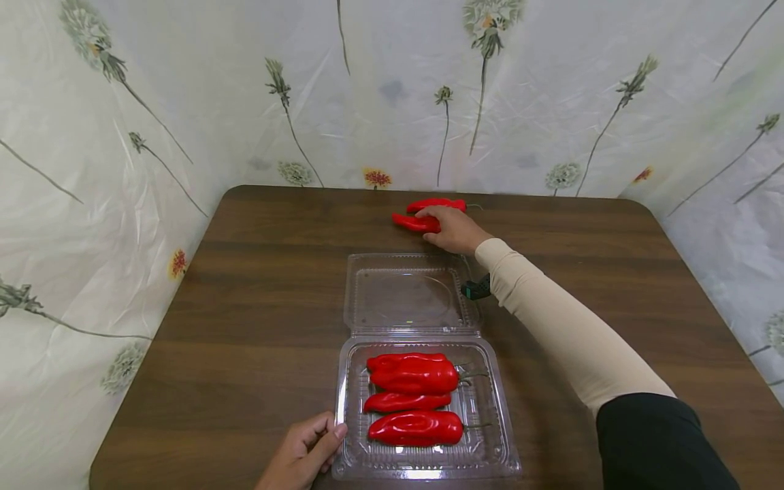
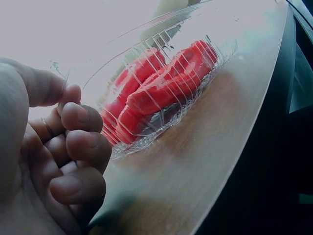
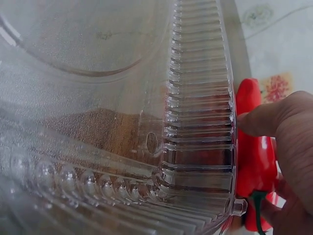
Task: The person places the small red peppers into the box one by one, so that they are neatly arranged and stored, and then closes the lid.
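Observation:
A clear plastic clamshell box (image 1: 502, 435) lies opened on the table, its lid (image 1: 407, 299) folded back away from me. Several long red peppers (image 1: 416, 427) lie side by side in its base, also visible through the ribbed wall in the left wrist view. My left hand (image 1: 306, 449) pinches the left rim between thumb and fingers. Beyond the lid, my right hand (image 1: 456, 230) has its thumb and fingers around the nearer of two red peppers (image 1: 407, 222). The other red pepper (image 1: 435, 203) lies just behind it, its stem pointing right. My palm hides part of the held pepper.
The brown wooden table (image 1: 257, 286) has rounded far corners. A flower-printed sheet (image 1: 392, 95) hangs behind it and along both sides. A dark wrist camera (image 1: 476, 288) sits below my right wrist, over the lid's right edge.

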{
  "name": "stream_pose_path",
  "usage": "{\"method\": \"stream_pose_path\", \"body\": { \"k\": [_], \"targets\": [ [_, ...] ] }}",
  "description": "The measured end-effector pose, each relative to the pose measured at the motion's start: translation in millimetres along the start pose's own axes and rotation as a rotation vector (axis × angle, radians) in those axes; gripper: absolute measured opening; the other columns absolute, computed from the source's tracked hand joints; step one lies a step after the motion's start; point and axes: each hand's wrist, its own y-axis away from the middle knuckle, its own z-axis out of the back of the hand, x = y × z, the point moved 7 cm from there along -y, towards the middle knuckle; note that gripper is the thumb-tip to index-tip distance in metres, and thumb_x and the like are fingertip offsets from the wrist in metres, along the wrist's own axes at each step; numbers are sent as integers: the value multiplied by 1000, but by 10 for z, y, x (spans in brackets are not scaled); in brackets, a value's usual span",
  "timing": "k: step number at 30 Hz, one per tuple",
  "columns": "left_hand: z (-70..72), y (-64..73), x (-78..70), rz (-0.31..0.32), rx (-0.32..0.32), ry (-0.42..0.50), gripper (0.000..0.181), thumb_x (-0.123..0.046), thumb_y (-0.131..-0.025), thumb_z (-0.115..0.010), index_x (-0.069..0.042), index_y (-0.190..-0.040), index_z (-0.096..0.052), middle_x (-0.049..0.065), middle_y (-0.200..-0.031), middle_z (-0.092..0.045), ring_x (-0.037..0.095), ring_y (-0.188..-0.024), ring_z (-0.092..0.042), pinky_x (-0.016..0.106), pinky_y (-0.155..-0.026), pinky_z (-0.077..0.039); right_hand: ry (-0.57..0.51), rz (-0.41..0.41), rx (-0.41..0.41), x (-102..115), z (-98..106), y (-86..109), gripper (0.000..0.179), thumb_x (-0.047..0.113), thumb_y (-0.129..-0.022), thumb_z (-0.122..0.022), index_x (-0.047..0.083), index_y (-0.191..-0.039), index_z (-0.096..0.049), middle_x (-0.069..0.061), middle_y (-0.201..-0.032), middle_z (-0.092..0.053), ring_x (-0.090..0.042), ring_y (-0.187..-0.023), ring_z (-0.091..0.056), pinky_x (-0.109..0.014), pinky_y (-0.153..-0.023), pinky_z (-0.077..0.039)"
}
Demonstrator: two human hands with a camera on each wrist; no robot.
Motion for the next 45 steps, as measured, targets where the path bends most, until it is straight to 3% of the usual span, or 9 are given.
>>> {"method": "stream_pose_path", "body": {
  "k": [11, 25, 35, 45],
  "targets": [
    [3, 0, -1, 52, 2, -1, 24, 3, -103, -48, -5, -81, -52, 13, -64, -46, 24, -52, -46, 26, -46, -42, -24, -23, -1, -84, -40, -1, 50, 16, -93, -72, 8, -140, -55, -12, -141, -56, -30, -121, -54, -49, -107, -42],
    [6, -6, -4, 98, -2, 20, 23, 0, -104, -47, -4, -82, -53, 16, -65, -45, 18, -54, -46, 24, -48, -43, -44, 10, -6, -108, -30, -5, 44, 14, -94, -71, 7, -136, -58, -12, -138, -58, -29, -121, -55, -47, -106, -43],
    [2, 0, 2, 35, 4, 28, 24, 5, -103, -46, -4, -82, -51, 14, -64, -44, 24, -52, -44, 26, -45, -42, -59, 15, -18, -111, 3, 15, 43, 14, -94, -71, 7, -135, -59, -13, -137, -59, -30, -120, -56, -48, -105, -43],
    [6, 0, 3, 81, -8, 7, 23, 1, -104, -47, -5, -82, -52, 15, -64, -45, 18, -53, -46, 25, -47, -42, -56, 6, -30, -118, 38, 53, 44, 15, -94, -71, 8, -135, -59, -12, -138, -58, -31, -120, -55, -47, -106, -43]
  ]
}}
